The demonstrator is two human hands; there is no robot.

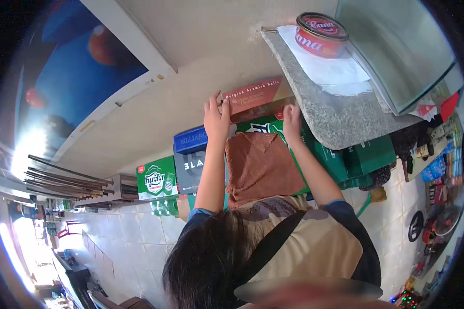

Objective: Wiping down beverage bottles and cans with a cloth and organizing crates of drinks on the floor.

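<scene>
A red billiard-ball box (255,94), bearing printed writing, is in front of me against the pale wall. My left hand (217,117) grips its left end, thumb and fingers at the corner. At the lower right end of the same box, my right hand (292,123) has its fingers curled against the edge, slightly blurred. A brown cloth (261,168) lies between my forearms over a green carton (257,126). To the left of my left hand sits a blue billiard box (190,140), on top of a dark grey carton (181,166).
A stone slab (328,119) juts out at the upper right, carrying a round red tin (321,36) on white paper. Its corner is close to my right hand. A green beer carton (156,178) and a rack of billiard cues (67,183) stand on the left.
</scene>
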